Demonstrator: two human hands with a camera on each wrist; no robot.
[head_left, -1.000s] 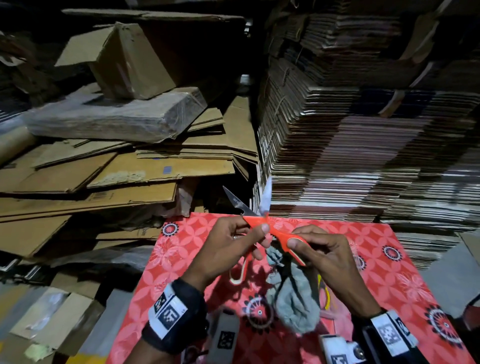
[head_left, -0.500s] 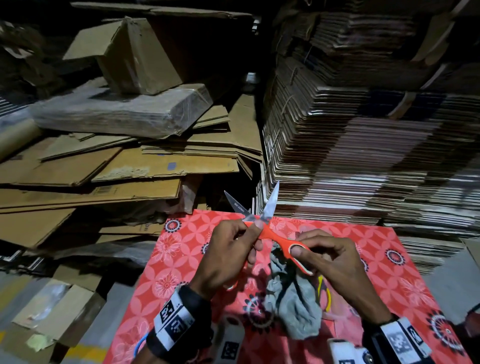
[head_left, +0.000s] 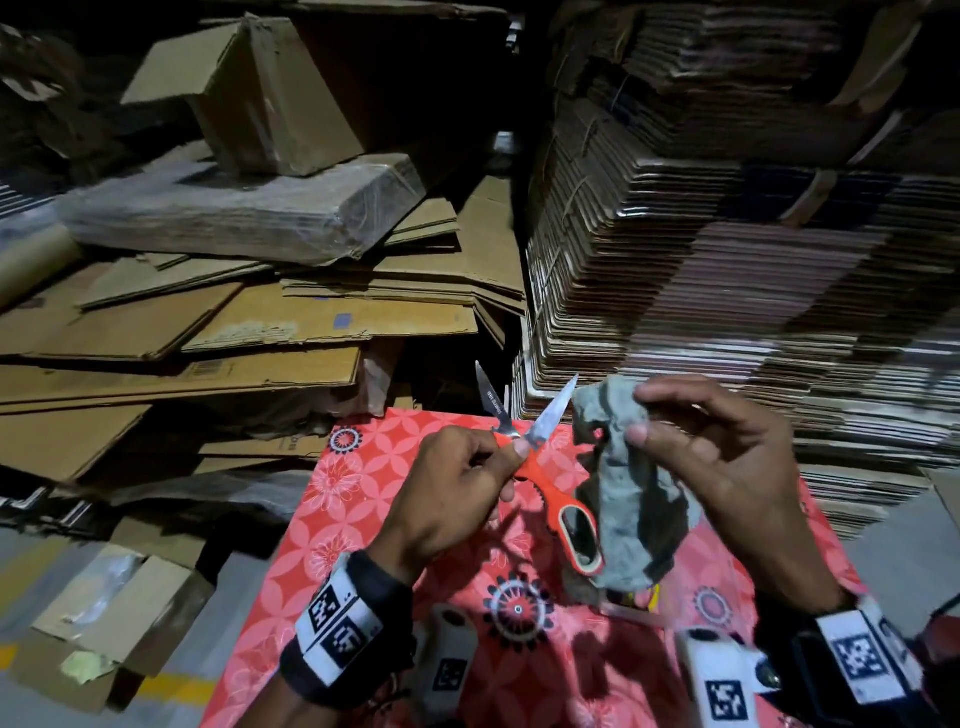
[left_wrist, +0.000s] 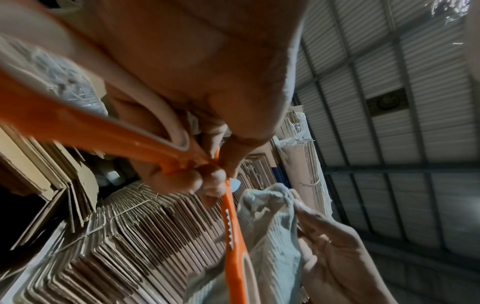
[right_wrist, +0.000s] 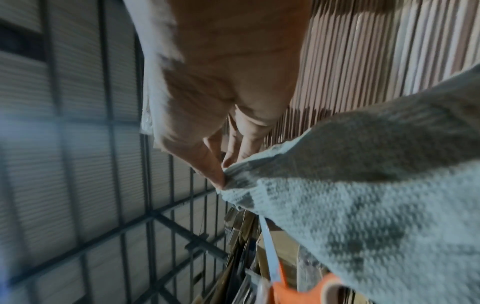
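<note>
Your left hand (head_left: 457, 488) gripped the orange-handled steel scissors (head_left: 543, 480) mid-frame, blades apart, pointing up; your right hand (head_left: 727, 457) pinched the grey knitted cloth (head_left: 623, 493) just right of the nearer blade.

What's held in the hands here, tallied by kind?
Orange-handled steel scissors: 1, blades open, in the left hand grip
Grey knitted cloth: 1, pinched by the right hand
Total: 2
</note>
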